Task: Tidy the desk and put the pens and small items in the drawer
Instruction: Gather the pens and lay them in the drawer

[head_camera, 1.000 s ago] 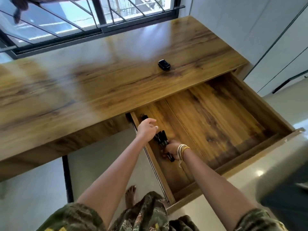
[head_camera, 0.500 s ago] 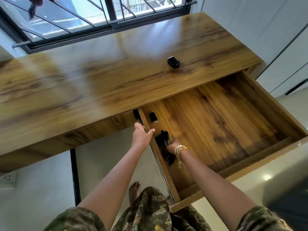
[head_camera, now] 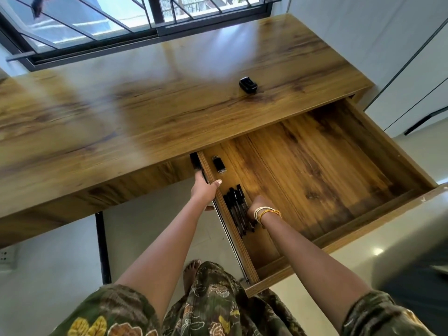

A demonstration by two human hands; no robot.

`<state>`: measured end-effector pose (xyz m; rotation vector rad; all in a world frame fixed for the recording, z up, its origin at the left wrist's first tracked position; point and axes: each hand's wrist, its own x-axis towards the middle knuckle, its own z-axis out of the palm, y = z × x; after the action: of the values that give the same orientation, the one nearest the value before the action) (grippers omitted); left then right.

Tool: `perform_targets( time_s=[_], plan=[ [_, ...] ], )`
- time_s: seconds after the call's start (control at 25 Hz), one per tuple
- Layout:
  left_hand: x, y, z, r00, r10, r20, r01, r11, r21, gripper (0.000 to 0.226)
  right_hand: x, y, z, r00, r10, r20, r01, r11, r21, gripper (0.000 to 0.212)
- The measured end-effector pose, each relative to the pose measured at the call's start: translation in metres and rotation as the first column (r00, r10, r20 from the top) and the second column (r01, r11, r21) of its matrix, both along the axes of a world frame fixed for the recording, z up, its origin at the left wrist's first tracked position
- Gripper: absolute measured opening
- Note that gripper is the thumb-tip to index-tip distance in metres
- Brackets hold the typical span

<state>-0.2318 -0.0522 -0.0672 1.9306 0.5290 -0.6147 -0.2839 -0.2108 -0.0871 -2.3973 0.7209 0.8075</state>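
While my left hand grips the drawer's left side wall, my right hand rests fingers-down on the black pens bunched inside along that wall; can't tell if it's gripping them. A small black gadget sits on the desk.

Surroundings, taken from the window

Dark-framed window with slanted bars, top of view. White cabinet panels to its right. Pale floor well below it, with a black leg standing upright and a white wall socket at far lower left.
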Motion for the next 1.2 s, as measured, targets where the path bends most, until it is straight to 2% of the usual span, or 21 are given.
perform_targets(
  time_s=[0.24,0.52,0.68,0.76,0.88,0.96,1.04,1.2],
  plan=[
    [0.000,-0.004,-0.002,1.000,0.024,0.011,-0.024,1.000,0.016,0.078,-0.001,-0.002,0.000,0.997,0.060,-0.042,-0.061,0.998,-0.027,0.026],
    [0.005,-0.003,-0.001,0.999,0.043,-0.012,-0.043,0.999,0.011,0.079,0.000,0.008,0.001,0.992,0.115,0.049,-0.111,0.991,-0.071,0.024],
    [0.004,-0.004,0.002,1.000,0.025,-0.016,-0.024,0.998,0.052,0.079,0.001,0.003,0.000,0.992,0.116,0.041,-0.113,0.991,-0.069,0.024],
    [0.002,-0.005,0.004,0.999,-0.034,0.006,0.033,0.991,0.128,0.075,0.001,-0.001,0.000,0.993,0.115,0.035,-0.112,0.991,-0.070,0.025],
    [-0.003,-0.007,0.009,0.972,-0.195,0.133,0.133,0.917,0.376,0.065,0.004,-0.007,0.003,0.990,0.118,0.077,-0.110,0.989,-0.098,0.026],
    [-0.009,-0.006,0.015,0.919,-0.300,0.256,0.125,0.838,0.531,0.062,0.009,-0.008,0.007,0.983,0.131,0.125,-0.116,0.986,-0.122,0.024],
    [-0.012,-0.003,0.020,0.845,-0.378,0.378,0.096,0.802,0.589,0.060,0.018,-0.008,0.013,0.972,0.138,0.190,-0.113,0.984,-0.139,0.019],
    [0.008,0.001,0.037,0.691,-0.438,0.575,0.043,0.819,0.572,0.040,0.047,-0.006,0.036,0.935,0.147,0.322,-0.105,0.984,-0.145,0.016]
  ],
)
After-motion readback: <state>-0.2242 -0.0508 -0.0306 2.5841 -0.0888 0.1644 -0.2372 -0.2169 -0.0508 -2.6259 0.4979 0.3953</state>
